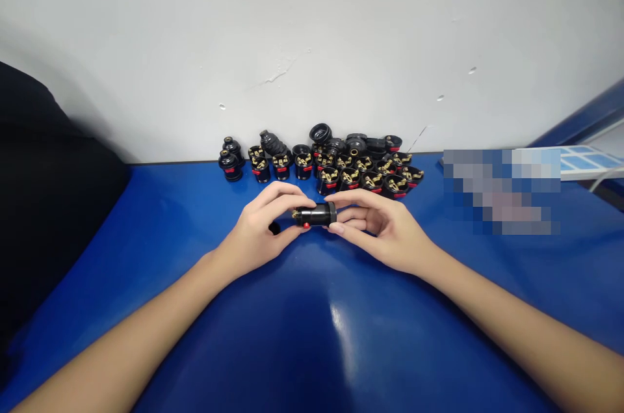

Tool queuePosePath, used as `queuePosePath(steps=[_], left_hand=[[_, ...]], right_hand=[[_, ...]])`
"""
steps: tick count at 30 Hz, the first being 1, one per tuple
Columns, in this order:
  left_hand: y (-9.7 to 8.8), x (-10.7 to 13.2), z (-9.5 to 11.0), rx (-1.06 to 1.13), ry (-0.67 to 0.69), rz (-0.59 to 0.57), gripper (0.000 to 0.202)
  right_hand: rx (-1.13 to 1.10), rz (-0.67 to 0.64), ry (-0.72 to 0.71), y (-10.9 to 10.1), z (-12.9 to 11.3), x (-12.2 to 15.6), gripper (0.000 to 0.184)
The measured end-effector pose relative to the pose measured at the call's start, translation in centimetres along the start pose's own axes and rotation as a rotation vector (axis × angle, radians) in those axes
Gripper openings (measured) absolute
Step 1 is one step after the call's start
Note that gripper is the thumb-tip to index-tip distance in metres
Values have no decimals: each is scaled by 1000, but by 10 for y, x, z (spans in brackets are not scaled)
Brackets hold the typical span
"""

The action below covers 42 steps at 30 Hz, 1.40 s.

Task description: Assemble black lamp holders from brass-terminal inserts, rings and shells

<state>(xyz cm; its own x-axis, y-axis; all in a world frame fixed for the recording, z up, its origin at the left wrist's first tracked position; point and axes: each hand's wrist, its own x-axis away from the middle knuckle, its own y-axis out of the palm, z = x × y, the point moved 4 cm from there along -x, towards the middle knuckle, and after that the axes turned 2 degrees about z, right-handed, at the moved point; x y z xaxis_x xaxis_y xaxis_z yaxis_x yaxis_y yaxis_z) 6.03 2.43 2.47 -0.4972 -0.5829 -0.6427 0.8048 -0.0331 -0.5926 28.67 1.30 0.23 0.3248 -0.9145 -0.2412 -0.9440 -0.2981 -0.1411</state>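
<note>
A black lamp socket (319,214) lies on its side between my hands, just above the blue table. Brass contacts poke out at its left end, and a small red part shows on its lower side. My left hand (263,224) pinches the socket's left half between thumb and fingers. At the other end, my right hand (383,224) grips the wider ring with thumb and fingertips. Partly hidden below my left palm is a small dark round thing (274,228), too covered to name.
Several black socket bodies (348,179) with brass contacts and red parts stand along the wall. Among them are black screw-threaded pieces (275,145) and a loose black ring (320,133). Two capped sockets (230,164) stand left. Dark cloth (49,192) borders the blue table (244,335).
</note>
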Motion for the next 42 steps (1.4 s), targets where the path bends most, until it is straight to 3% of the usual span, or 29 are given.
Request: queuePosePath(steps=[6, 9, 14, 18, 21, 24, 29, 31, 37, 39, 42], left_hand=[[1, 1, -4, 146, -19, -17, 51], [1, 1, -3, 108, -74, -29, 55], [1, 2, -7, -16, -226, -51, 28], [-1, 0, -9, -1, -210, -41, 21], [-2, -1, -8, 41, -146, -19, 39], [-2, 0, -8, 26, -183, -12, 65], [2, 3, -11, -76, -349, -98, 34], [2, 3, -13, -29, -366, -109, 31], [0, 2, -13, 146, -307, -55, 85], [0, 3, -13, 140, -364, -88, 76], [2, 2, -12, 91, -440, -132, 45]], right_hand=[[-50, 16, 10, -3, 1, 0, 40], [-46, 32, 5, -4, -1, 0, 39], [-23, 31, -12, -3, -2, 1, 40], [-7, 14, -24, -2, -3, 1, 40], [4, 29, -30, -4, -3, 1, 40], [6, 29, -34, -3, -3, 0, 39], [49, 11, -58, 0, -3, 2, 39], [74, 7, -67, 1, -3, 2, 38], [77, 32, -78, -1, -5, 2, 38], [74, 26, -81, -1, -5, 3, 38], [89, 12, -91, 2, -5, 3, 37]])
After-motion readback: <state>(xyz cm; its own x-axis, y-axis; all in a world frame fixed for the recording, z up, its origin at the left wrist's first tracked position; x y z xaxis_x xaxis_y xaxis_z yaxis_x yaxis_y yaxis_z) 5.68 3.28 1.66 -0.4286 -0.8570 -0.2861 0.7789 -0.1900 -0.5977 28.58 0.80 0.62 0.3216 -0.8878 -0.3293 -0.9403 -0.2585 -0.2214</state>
